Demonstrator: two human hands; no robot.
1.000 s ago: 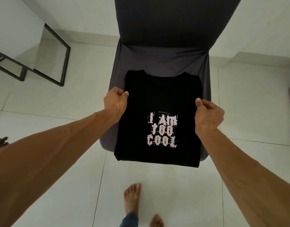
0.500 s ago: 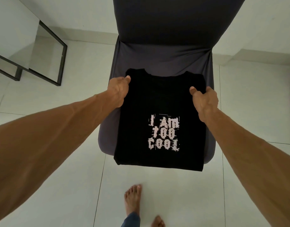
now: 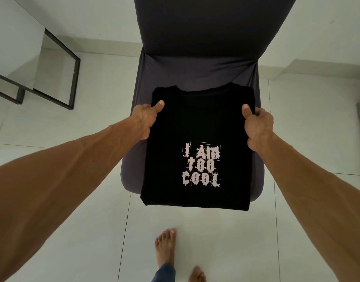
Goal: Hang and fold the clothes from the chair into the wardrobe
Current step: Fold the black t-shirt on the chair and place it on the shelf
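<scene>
With both hands pinching its side edges, left hand [image 3: 143,121] and right hand [image 3: 258,127] clamped, the black T-shirt [image 3: 197,127] on the chair [image 3: 195,70] should fold evenly, edges aligned.

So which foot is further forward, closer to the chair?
The left foot. Its toes reach nearer the chair than the right foot, which sits back at the picture's bottom edge.

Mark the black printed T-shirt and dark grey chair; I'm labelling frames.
black printed T-shirt [image 3: 197,123]: head view, plain chest area above the lettering.
dark grey fabric-covered chair [image 3: 195,66]: head view, seat behind the collar.
</scene>
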